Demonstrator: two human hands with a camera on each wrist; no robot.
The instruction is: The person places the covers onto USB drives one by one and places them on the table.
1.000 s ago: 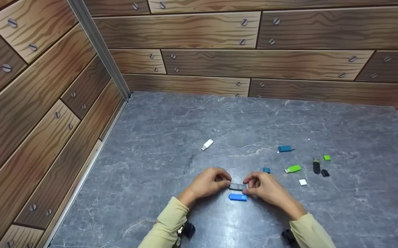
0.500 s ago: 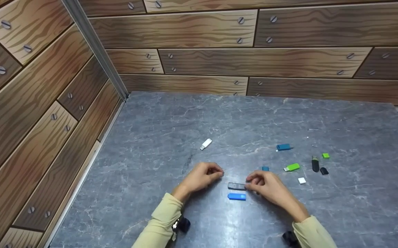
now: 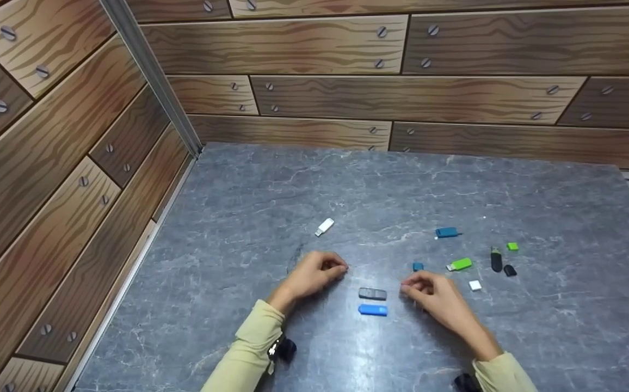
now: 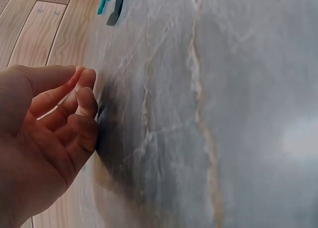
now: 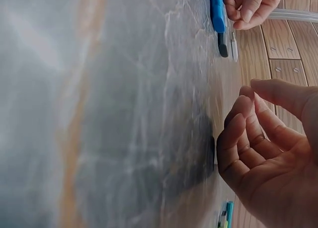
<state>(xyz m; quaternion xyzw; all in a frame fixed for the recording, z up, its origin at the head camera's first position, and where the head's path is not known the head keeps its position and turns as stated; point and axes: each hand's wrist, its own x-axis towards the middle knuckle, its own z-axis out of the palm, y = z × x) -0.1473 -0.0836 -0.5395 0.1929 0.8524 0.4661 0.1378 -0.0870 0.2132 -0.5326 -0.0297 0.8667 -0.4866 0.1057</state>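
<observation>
A dark grey USB stick [image 3: 372, 294] lies flat on the table between the two hands. Just in front of it, almost parallel, is a blue USB stick [image 3: 372, 310]. My left hand [image 3: 314, 274] hovers to the left of the grey stick, fingers loosely bent, thumb near the forefinger; the left wrist view shows nothing held. To the right of the sticks is my right hand [image 3: 438, 298], likewise loosely bent and apart from both. In the right wrist view its thumb and fingertips come together around nothing. A teal cap [image 3: 418, 267] sits just behind the right hand.
Beyond the left hand lies a white USB stick [image 3: 324, 227]. Toward the right are a teal stick [image 3: 447, 233], a green USB stick [image 3: 459, 264], a black stick [image 3: 496, 260], a black cap [image 3: 510, 270], a green cap [image 3: 512, 246] and a white cap [image 3: 475, 286]. Wood-patterned walls [image 3: 293, 49] border the table.
Both hands were at the ends of the grey USB stick. The left hand let go and drew back left, then the right hand came away to the right. The stick stays on the table.
</observation>
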